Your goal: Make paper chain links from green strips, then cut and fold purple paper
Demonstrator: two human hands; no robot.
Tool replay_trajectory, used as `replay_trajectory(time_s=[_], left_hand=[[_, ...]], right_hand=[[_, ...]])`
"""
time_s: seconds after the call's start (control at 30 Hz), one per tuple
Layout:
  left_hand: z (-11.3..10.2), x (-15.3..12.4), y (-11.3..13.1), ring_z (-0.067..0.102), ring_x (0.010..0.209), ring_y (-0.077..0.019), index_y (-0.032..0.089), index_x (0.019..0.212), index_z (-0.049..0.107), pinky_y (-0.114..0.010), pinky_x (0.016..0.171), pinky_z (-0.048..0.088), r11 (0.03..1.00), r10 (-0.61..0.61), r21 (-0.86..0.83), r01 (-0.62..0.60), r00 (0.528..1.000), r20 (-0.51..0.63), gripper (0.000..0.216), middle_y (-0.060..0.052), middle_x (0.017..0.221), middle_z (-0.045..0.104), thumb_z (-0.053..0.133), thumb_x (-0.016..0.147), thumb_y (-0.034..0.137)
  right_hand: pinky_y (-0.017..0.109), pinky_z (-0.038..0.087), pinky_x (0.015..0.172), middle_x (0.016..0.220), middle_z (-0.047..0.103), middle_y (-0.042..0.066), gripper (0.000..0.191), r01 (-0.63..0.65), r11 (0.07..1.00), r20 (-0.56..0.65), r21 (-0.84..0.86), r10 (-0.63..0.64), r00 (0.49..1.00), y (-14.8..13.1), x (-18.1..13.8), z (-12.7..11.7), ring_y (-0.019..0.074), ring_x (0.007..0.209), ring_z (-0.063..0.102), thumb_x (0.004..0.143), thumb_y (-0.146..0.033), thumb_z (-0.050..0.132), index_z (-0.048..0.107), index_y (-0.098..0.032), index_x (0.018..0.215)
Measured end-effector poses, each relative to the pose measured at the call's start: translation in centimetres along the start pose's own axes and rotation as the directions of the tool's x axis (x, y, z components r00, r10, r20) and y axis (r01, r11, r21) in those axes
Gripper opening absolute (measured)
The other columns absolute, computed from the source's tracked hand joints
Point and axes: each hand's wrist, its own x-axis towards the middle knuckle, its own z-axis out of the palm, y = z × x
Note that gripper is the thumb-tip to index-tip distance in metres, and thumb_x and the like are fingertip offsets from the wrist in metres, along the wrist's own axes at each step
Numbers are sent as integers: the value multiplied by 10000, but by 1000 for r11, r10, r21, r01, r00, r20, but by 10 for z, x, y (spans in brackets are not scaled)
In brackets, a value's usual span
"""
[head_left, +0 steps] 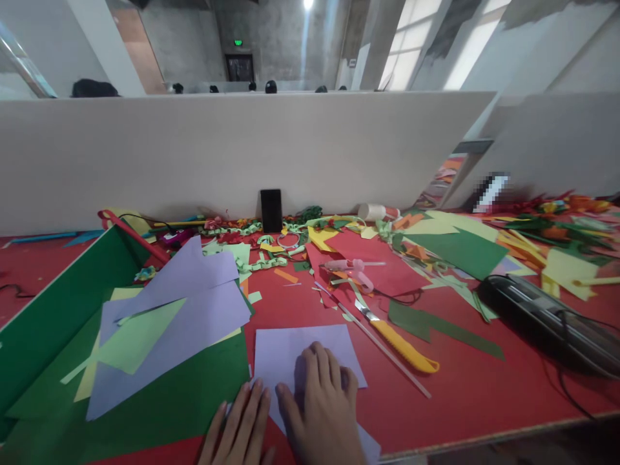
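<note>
A sheet of light purple paper (276, 345) lies on the red tabletop in front of me, and more purple paper shows below my right hand near the table's front edge. My right hand (324, 403) rests palm down on the sheet, thumb apart from the fingers. At the sheet's lower left edge lies my left hand (239, 423), its fingers stretched out flat. Neither hand grips anything. To the right are a yellow utility knife (402, 345) with its blade out and a thin pale stick (387, 358). Left of the hands, purple sheets (169, 342) overlap green paper (194, 394).
A pink glue gun (353, 266) lies on red paper (382, 255). Behind it are paper scraps, a white bottle (372, 212) and an upright black phone (271, 211). A black device with a cable (542, 316) sits at right; a pale partition (217, 148) crosses the back.
</note>
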Motion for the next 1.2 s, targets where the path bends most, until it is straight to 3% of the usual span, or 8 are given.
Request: replay_trajectory(time_s=[0.3,0.47,0.6,0.7,0.8,0.93,1.1,1.2], left_hand=[[-11,10,-11,200,1586,-311,167,1391,634,-518,1298,92,994,97,57,-98,995,8,503,-113,1431,658,524,903,217],[-7,9,-8,284,1556,-348,200,1394,632,-548,1260,187,996,55,69,-55,998,10,514,-104,1462,633,511,895,196],[-4,7,-8,517,1407,-306,236,1409,613,-448,1073,437,997,48,61,-50,998,32,509,-113,1439,648,512,910,210],[-2,6,-8,590,1325,-274,251,1419,598,-415,1009,470,997,47,63,-49,998,31,503,-122,1412,665,515,923,230],[2,3,-4,582,1335,-248,288,1410,604,-402,1032,453,997,-36,65,34,999,21,497,-87,1415,668,496,930,212],[8,-1,4,497,1429,-216,302,1432,587,-378,1119,396,995,-91,34,90,996,1,522,-59,1431,660,483,931,202],[12,0,5,307,1555,-200,279,1429,595,-399,1277,178,993,-117,-3,117,992,-54,510,-73,1424,665,466,941,212],[15,0,5,282,1565,-198,273,1408,614,-394,1292,141,994,-112,-11,112,990,-86,471,-79,1383,693,462,964,241]], right_hand=[[614,346,1044,1370,648,230,463,-35,977,-162,-210,0,987,94,-15,-16,390,1247,594,1030,-502,386,588,-154,1258],[643,290,1115,1454,584,233,387,-130,961,-215,-245,76,974,129,-12,-27,380,1315,552,1040,-312,345,558,-162,1326],[557,359,1093,1409,634,140,318,95,995,38,-34,-93,995,106,32,-45,320,1292,568,1029,-248,416,608,-243,1282],[458,429,1056,1399,627,127,347,207,961,361,184,-261,895,71,74,-51,280,1263,590,1014,-250,527,583,-225,1356],[531,390,1085,1310,668,129,430,258,945,405,202,-321,856,44,100,-47,332,1229,601,915,-231,687,605,-193,1336],[505,398,1057,1183,700,101,189,306,926,440,221,-375,816,32,107,-43,307,1148,637,920,-199,678,692,-204,1108],[488,407,1031,1276,663,117,368,283,931,468,229,-360,807,29,107,-45,308,1186,614,902,-189,693,624,-191,1264],[504,385,1043,1216,680,109,314,263,940,468,218,-337,817,27,109,-47,309,1159,624,887,-154,681,646,-184,1198]])
